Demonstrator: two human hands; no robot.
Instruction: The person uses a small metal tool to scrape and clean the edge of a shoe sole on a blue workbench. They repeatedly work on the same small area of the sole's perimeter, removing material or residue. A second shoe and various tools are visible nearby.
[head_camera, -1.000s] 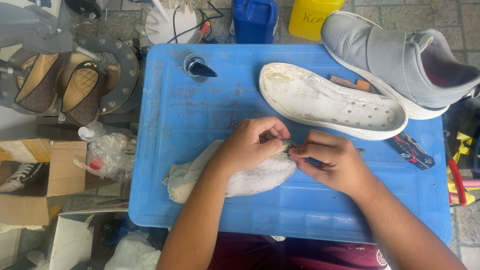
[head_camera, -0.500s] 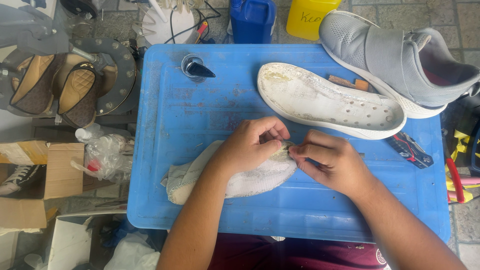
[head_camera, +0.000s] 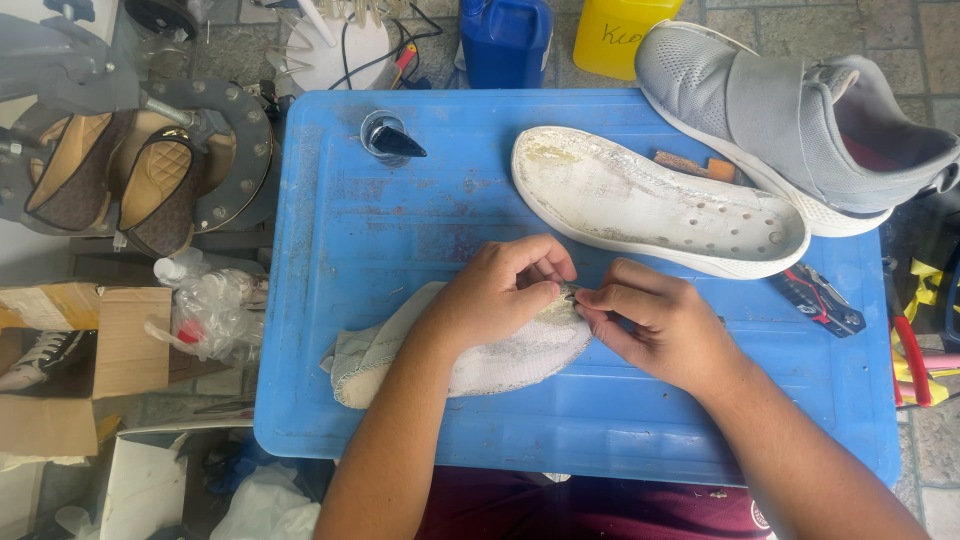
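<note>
the fingers (head_camera: 548, 272) of the left hand (head_camera: 497, 297) are curled down and press on the toe end of a white fabric shoe upper (head_camera: 470, 355), pinning it flat to the blue bench (head_camera: 380, 240), while the fingers (head_camera: 612, 298) of the right hand (head_camera: 668, 330) are pinched narrow on something small at that same edge, too small to tell whether it is a scrap of glue, a thread or a thin tool. the step in hand looks like picking or scraping old residue off the rim of the upper, and the next move seems to call for a steady hold from the left and a short, careful pull from the right so the cloth does not tear. just beyond the hands lies the detached white sole (head_camera: 655, 200), glue side up, with a grey shoe (head_camera: 790, 110) behind it, a folding tool (head_camera: 818, 300) to the right and a small glass cup (head_camera: 385, 135) to the far left. compared with the earlier frames, both hands sit in nearly the same place; the right-hand fingers have closed in slightly nearer to the left thumb, and nothing else on the bench has shifted.
</note>
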